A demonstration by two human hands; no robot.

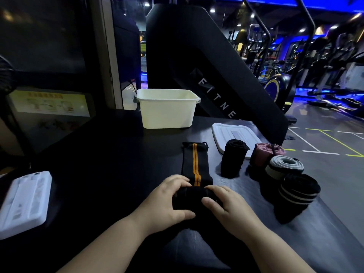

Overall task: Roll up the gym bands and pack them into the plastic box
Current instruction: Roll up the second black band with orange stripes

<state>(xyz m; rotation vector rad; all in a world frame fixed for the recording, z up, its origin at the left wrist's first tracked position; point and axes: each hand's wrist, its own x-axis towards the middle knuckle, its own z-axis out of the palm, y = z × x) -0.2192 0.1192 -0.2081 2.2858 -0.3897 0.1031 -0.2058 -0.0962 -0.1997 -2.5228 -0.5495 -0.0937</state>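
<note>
- Two hands grip one band. The left hand (167,200) and the right hand (230,209) each curl fingers over the top and a thumb along the near side of the rolled end of the orange-striped band (194,162), at the near middle of the tabletop (118,154).
- Part of that band is wound into a thick black roll between the hands. The rest lies flat, stretching away toward the plastic box, with its two orange stripes facing up.
- Standing upright and open-topped at the far side of the tabletop, the cream-white plastic box (167,111) is well apart from the hands.
- A white lid (232,134) lies flat to the right of the box, nearer the camera.
- Four rolled bands cluster on the right:
  - a plain black roll (233,158), overlapping the lid's near edge in this view
  - a dusty pink roll (264,154) beside it
  - a grey-and-white roll (284,167), a little nearer
  - a black roll with white stripes (297,194), nearest of all, close to the right hand but not touching it
- At the left edge of the tabletop rests a white flat case (25,201).
- Behind the box rises a black machine panel (216,75) lettered "FITNE", with gym equipment under blue light further right.
</note>
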